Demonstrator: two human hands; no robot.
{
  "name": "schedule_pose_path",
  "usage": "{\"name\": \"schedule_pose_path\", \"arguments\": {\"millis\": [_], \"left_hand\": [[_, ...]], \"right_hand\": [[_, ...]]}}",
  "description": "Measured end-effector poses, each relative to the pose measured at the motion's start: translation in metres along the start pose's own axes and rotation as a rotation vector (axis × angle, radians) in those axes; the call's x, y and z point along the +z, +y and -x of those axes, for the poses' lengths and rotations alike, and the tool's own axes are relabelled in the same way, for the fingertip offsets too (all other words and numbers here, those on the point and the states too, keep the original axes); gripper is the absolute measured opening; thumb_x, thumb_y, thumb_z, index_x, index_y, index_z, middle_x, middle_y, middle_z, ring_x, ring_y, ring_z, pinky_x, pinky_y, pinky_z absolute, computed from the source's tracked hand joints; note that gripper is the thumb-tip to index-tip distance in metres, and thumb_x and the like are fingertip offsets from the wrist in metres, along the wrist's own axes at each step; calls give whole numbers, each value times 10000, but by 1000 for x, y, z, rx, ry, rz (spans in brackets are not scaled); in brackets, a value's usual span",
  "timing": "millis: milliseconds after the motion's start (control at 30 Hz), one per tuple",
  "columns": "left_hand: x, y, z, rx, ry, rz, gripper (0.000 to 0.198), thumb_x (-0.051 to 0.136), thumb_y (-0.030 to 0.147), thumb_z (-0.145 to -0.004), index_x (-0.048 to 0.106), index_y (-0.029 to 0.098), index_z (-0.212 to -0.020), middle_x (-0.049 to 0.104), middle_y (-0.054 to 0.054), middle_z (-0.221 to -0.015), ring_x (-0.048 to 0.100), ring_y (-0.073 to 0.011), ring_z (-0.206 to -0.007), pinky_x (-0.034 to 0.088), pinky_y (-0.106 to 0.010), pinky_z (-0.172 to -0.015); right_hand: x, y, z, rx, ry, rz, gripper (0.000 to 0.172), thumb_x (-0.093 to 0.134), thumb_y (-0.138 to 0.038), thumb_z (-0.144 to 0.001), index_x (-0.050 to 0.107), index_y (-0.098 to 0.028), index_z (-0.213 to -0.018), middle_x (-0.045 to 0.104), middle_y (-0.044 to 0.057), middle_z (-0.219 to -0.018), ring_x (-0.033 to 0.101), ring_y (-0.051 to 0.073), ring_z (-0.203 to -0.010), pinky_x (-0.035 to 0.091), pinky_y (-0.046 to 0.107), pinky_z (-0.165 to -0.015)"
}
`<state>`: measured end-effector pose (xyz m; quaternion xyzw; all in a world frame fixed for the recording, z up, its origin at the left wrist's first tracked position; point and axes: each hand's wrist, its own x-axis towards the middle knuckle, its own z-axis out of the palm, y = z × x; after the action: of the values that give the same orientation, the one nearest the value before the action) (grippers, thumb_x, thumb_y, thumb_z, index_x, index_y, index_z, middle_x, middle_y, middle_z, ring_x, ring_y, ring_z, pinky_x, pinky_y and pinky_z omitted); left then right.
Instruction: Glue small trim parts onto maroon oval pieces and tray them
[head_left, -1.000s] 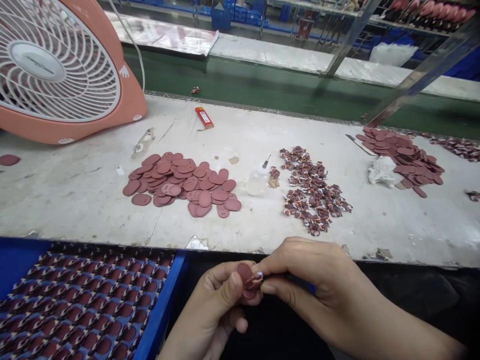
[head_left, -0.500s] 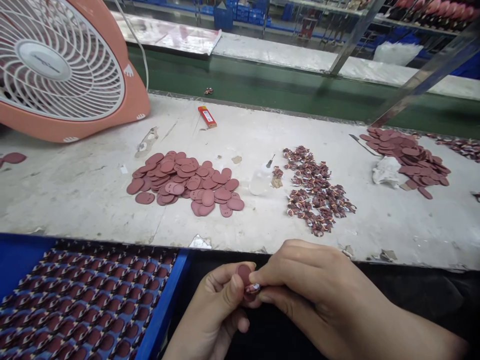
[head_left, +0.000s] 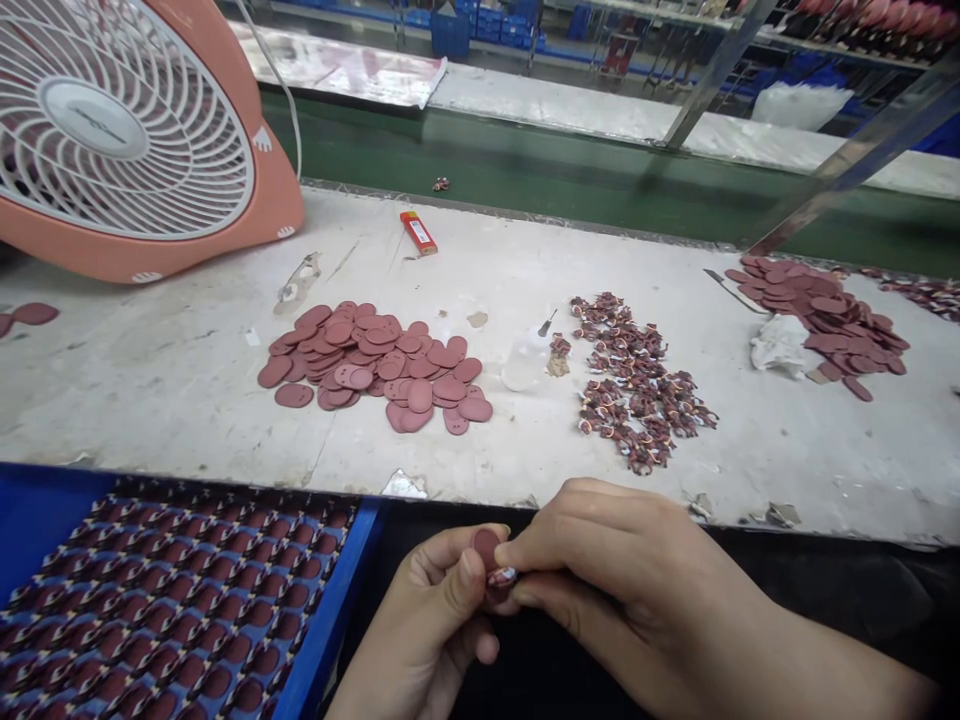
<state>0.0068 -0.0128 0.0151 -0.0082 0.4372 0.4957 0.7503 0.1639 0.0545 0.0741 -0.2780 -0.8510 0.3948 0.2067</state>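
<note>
"Along the green belt (head_left: 540,172), one stray figure (head_left: 441,184) had moved: earlier it lay behind the red packet (head_left: 418,234) and to its left, now behind it and to its right."

"And both hands?"

"They were well in front of the packet. The left hand (head_left: 442,605) pinched a brown disc (head_left: 486,545) by thumb and fingers. The right hand (head_left: 622,570) held a tiny figure (head_left: 501,577) against this disc, by thumb and forefinger."

"Was it already attached?"

"I could not tell; the fingers covered much."

"What lay nearer the packet?"

"In front, a disc pile (head_left: 375,355); in front and rightward, a bottle (head_left: 525,362), then a figure heap (head_left: 641,355)."
</note>
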Motion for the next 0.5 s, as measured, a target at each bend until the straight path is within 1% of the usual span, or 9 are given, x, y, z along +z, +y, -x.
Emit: {"name": "schedule_pose_path", "arguments": {"millis": [100,167,233,300,333,433,500], "left_hand": [[1,2,0,5,-24,2,288,878,346,-554,772,152,-738,675,-5,-611,599,-88,-542,464,-110,-383],[1,4,0,9,-52,18,276,871,345,-571,770,150,-736,664,-4,-619,593,-85,-547,463,-106,-381],[-1,6,0,8,-83,39,252,865,322,-590,768,147,-743,650,-3,-620,600,-89,-562,468,-102,-386],[-5,7,-1,-13,-114,66,229,856,301,-611,768,158,-766,649,-4,-631,614,-97,-574,480,-109,-388],[-7,7,-2,-28,-128,83,216,847,303,-626,767,166,-774,650,-3,-633,617,-99,-571,488,-115,-386],[-12,6,-5,-59,-175,125,167,822,297,-668,762,169,-757,637,2,-615,607,-87,-551,498,-115,-392],[-13,5,-6,-54,-202,126,178,822,300,-668,757,150,-739,628,3,-613,594,-76,-543,496,-105,-392]], "right_hand": [[0,-1,0,14,-16,-7,134,568,-70,-919,642,-146,-1000,651,13,-866,578,118,-769,448,203,-717],[-1,-3,0,22,-22,-20,170,609,-91,-908,631,-157,-1063,657,9,-917,589,116,-822,454,188,-765],[-3,-4,0,5,20,-26,290,680,-146,-886,595,-175,-1162,655,6,-1008,593,116,-900,452,173,-832],[-3,-4,0,-22,98,-28,429,733,-207,-859,545,-188,-1245,637,12,-1091,583,123,-975,445,172,-885],[-3,-4,0,-30,125,-39,452,740,-215,-855,536,-191,-1257,631,13,-1105,578,124,-989,445,173,-892],[-1,-2,-1,-3,115,-88,349,715,-151,-861,596,-175,-1188,639,5,-993,581,107,-911,454,161,-839],[2,-1,-2,12,94,-108,274,694,-114,-866,639,-159,-1130,637,4,-920,579,98,-849,452,162,-799]]}}
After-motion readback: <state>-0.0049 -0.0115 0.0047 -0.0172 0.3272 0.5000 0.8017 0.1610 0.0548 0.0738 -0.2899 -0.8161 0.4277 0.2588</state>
